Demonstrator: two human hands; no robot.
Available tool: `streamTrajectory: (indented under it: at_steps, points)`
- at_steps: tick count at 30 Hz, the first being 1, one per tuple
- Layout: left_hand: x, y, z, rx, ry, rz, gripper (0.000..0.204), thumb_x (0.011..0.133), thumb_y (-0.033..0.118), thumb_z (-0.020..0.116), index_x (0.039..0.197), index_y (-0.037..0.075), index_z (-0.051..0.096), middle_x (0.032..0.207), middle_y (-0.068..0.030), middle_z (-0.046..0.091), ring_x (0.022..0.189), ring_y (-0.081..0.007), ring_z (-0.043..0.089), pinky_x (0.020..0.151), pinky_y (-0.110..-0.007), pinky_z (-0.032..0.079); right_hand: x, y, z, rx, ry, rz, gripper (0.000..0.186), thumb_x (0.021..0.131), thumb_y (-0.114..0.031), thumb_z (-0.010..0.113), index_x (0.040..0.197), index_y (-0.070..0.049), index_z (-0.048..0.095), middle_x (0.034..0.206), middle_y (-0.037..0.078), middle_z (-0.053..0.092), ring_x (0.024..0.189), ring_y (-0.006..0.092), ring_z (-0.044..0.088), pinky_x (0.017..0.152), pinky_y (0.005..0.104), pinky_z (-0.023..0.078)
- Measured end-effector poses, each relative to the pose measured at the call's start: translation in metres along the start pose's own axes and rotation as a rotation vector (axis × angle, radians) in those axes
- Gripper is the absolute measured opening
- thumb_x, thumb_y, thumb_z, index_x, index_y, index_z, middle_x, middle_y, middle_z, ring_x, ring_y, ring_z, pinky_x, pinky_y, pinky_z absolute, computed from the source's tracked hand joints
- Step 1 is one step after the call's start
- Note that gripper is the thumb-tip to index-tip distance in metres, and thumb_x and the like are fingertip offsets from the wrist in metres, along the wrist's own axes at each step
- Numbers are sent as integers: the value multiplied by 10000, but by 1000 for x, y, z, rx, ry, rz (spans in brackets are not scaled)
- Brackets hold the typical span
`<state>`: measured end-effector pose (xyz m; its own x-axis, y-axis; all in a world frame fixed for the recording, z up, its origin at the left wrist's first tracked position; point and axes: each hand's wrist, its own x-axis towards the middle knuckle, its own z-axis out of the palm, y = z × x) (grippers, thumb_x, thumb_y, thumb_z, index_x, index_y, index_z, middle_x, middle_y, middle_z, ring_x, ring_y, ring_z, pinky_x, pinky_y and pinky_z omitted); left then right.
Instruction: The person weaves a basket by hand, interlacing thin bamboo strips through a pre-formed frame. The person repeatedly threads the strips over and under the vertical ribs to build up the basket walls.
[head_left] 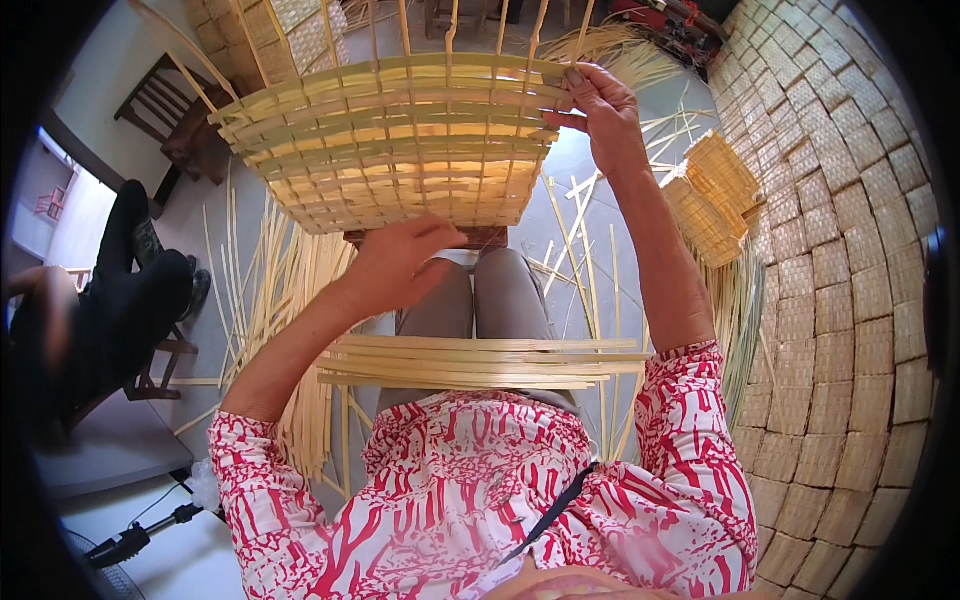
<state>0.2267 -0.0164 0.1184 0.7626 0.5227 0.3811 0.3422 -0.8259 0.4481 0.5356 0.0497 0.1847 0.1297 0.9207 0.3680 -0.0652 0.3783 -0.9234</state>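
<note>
A partly woven bamboo basket (390, 150) stands in front of me, its wall of pale and greenish strips facing me and bare upright stakes rising from its upper edge. My right hand (608, 112) pinches the basket's upper right corner, thumb and fingers closed on the strip there. Close to the basket's lower edge is my left hand (405, 260), fingers reaching to the right and thumb apart, with nothing seen in it; whether it touches the weave I cannot tell. A bundle of flat bamboo strips (480, 362) lies across my lap.
Loose strips (300, 400) spread over the floor at left. Small woven baskets (710, 195) sit at right, before a tall stack of woven pieces (840, 250). A person in dark clothes (120, 300) sits at left. A wooden chair (180, 115) and fan (110, 560) are farther off.
</note>
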Motion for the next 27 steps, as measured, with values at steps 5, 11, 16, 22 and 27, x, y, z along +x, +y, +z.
streamTrajectory:
  at_steps: [5,11,16,22,27]
  points:
    - [78,12,-46,-30,374,20,198,884,99,662,1070,32,675,1006,-158,701,872,-310,691,715,-390,557,-5,12,2,-31,10,-35,209,1004,-206,623,1120,-43,683,993,29,677,878,131,685,711,316,652]
    - [174,19,-82,34,433,-45,256,952,143,664,1174,15,665,900,-120,742,796,-184,735,698,-287,571,-8,14,4,56,-27,-19,207,999,-220,633,1120,-62,690,992,22,690,880,116,681,719,306,641]
    - [189,18,-92,-18,300,-88,222,890,160,687,1059,15,692,891,-131,728,800,-204,715,703,-330,565,-10,16,16,57,10,-65,199,1007,-153,587,1113,-42,713,936,1,696,813,64,655,649,237,614]
    - [201,25,-87,-42,429,34,94,858,53,638,811,-11,688,637,-107,671,596,-159,672,559,-324,514,-10,19,14,34,47,-66,199,1005,-162,594,1114,-56,721,937,16,700,778,76,664,639,231,610]
    - [200,21,-89,28,451,22,117,857,105,698,821,-6,687,637,-128,660,572,-221,664,561,-340,516,-8,15,11,26,32,-47,230,1005,-182,604,1149,-40,713,948,39,710,782,98,677,625,248,613]
